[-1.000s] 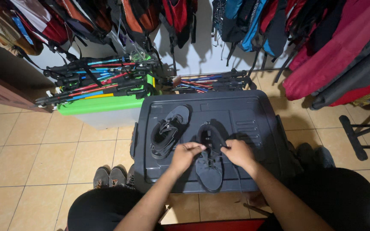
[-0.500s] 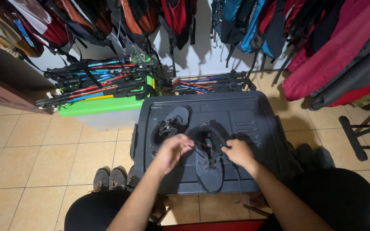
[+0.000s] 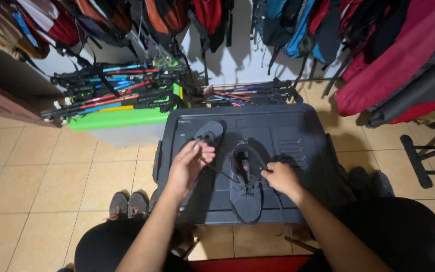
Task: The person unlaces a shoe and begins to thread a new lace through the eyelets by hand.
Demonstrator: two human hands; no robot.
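Landmark: dark grey storage bin lid (image 3: 298, 126), seen from above, centre of view.

Far left of the bin, a green-lidded box (image 3: 119, 120) is seen; trekking poles (image 3: 109, 93) in blue, red and yellow are piled on top of it, not inside. The box contents cannot be told.

Below the bin's left corner, a pair of grey shoes (image 3: 128, 204) is stood on the tiled floor (image 3: 31, 176).

On the bin's left half, a dark shoe (image 3: 206, 133) is laid, mostly covered by the left hand (image 3: 190, 166). A thin dark lace (image 3: 217, 170) is pinched between the thumb and fingertips of that hand and is stretched rightwards to the second shoe.

On the bin's middle, a second dark shoe (image 3: 245, 186) is laid toe toward the person, tongue open. The right hand (image 3: 282, 179) is rested at its right side, fingers curled onto the lace end; a pinch is likely, but the fingertips are hidden, so it cannot be told surely.

Behind the bin, more poles (image 3: 250, 94) are laid on the floor. Above and right of the bin, hanging backpacks (image 3: 298, 27) and red jackets (image 3: 399, 60) are seen. What the bin holds cannot be told, as it is closed.
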